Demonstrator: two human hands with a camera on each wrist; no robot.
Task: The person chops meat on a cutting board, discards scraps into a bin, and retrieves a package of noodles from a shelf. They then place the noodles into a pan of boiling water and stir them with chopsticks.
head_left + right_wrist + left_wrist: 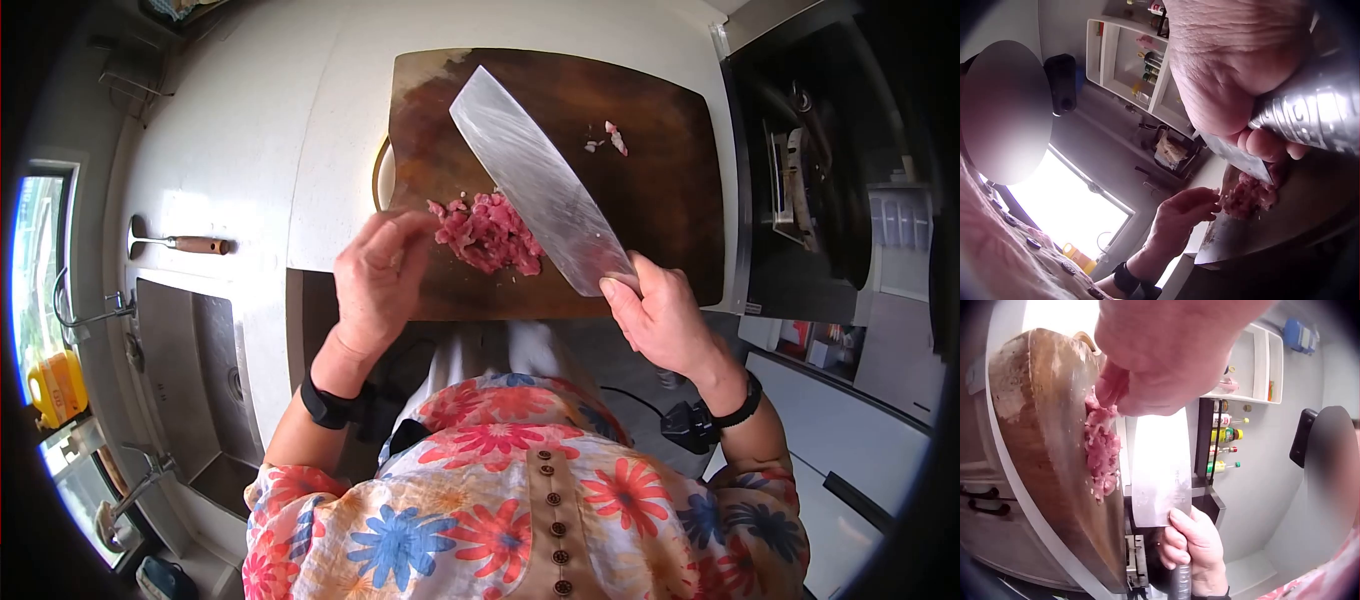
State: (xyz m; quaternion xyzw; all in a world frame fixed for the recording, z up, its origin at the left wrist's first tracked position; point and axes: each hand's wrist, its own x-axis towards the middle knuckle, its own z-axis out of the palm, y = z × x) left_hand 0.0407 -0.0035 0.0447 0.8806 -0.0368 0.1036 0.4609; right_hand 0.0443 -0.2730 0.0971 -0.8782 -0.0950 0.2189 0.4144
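Observation:
My right hand (pixel 655 312) grips a broad cleaver (pixel 535 175) by its ridged metal handle (pixel 1180 582), with the thumb against the base of the blade. The blade slants across the wooden cutting board (pixel 650 220), its wide face turned up in the head view, and overlaps the right side of a heap of chopped pink meat (pixel 487 235). At the heap's left edge is my left hand (pixel 380 265), palm inward, fingers loosely bent and fingertips right at the meat. In the right wrist view the left fingertips (pixel 1215 195) stand apart from the thumb.
A few meat scraps (pixel 616 138) lie on the far right of the board. Left are a sink (pixel 185 350) and a wooden-handled utensil (pixel 190 244) on the white counter (pixel 250 130). A plate rim (pixel 380 180) shows behind the board's left edge. A black stove surface (pixel 800 250) adjoins right.

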